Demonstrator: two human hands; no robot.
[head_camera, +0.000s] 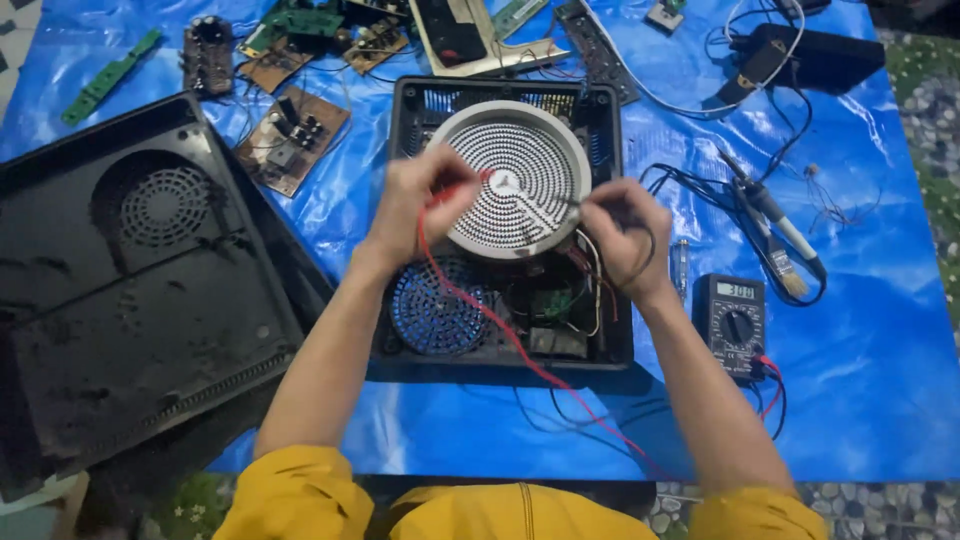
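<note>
An opened black cooker base (405, 110) lies on a blue sheet, with a round white heating element (520, 160) on top and a blue fan (435, 315) inside. My left hand (415, 195) pinches a red probe, tip on the element's centre; its red lead (500, 325) trails toward me. My right hand (625, 230) grips a black probe pointing at the element's right side, its black lead looping by the wrist. A black multimeter (735, 320) with a lit display sits right of the base.
A black cooker cover (130, 290) with a round vent lies upside down at left. Several circuit boards (290, 135) spread across the top. A soldering iron (775, 215), a small brush (785, 270) and a black adapter (815, 55) lie at right.
</note>
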